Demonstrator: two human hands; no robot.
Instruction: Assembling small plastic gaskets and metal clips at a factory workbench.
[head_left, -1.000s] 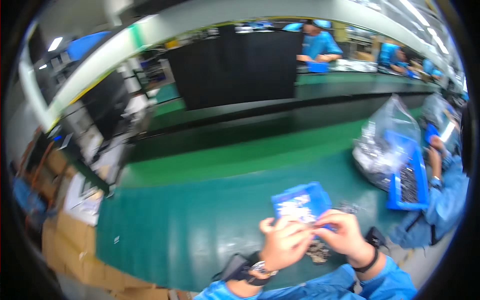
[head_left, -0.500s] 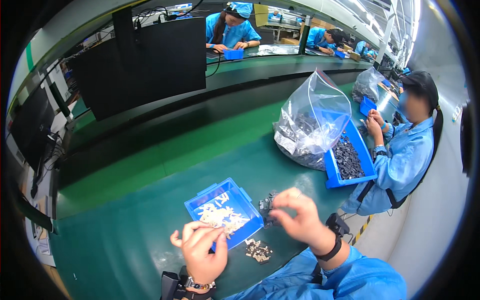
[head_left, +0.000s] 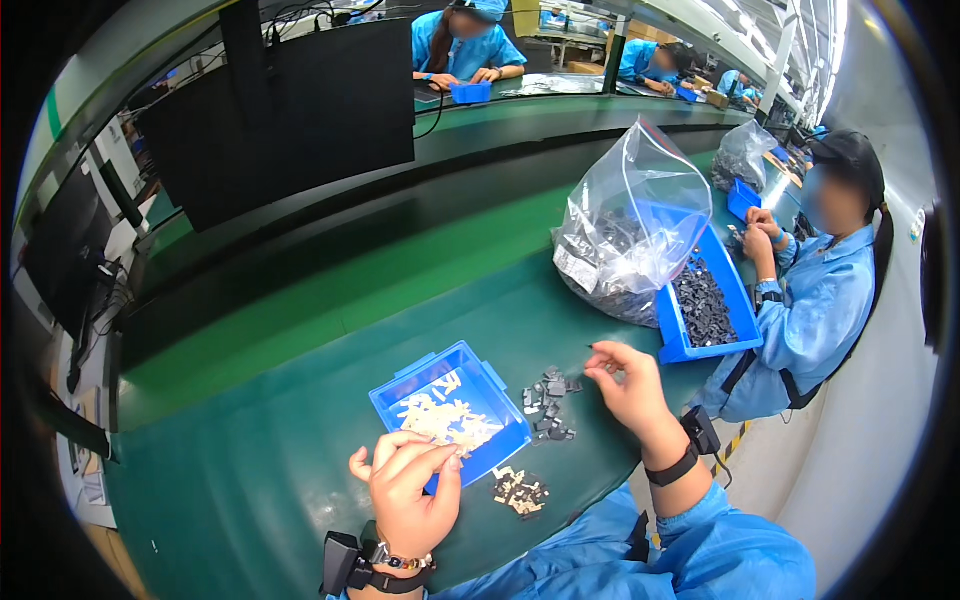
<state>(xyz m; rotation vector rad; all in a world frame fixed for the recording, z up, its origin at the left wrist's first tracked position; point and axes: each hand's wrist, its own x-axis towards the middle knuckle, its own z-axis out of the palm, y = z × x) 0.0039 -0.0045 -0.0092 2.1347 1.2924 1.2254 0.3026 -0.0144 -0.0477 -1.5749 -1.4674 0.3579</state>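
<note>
My left hand [head_left: 415, 495] is at the near left corner of a blue tray [head_left: 512, 422]. Its thumb and forefinger meet in a pinch over the rim; whatever lies between them is too small to name. Cream-coloured small plastic pieces [head_left: 437, 415] are spread inside the tray. Right of the tray, above the mat, my right hand [head_left: 635, 395] pinches with a small dark piece [head_left: 591, 347] at its fingertips. Between this hand and the tray lies a loose group of black plastic parts [head_left: 548, 400]. A little pile of mixed cream and dark pieces [head_left: 520, 492] sits nearer to me.
A large clear bag of dark parts [head_left: 610, 262] stands beyond my right hand, beside a blue bin [head_left: 745, 343] of black parts. A co-worker [head_left: 825, 290] sits at the right. A black panel [head_left: 290, 125] hangs over the far left. The green mat [head_left: 250, 470] covers the table.
My right hand has moved right, away from the black parts beside the tray, and a small dark piece now shows at its fingertips. The left hand stays by the tray, still pinched.
</note>
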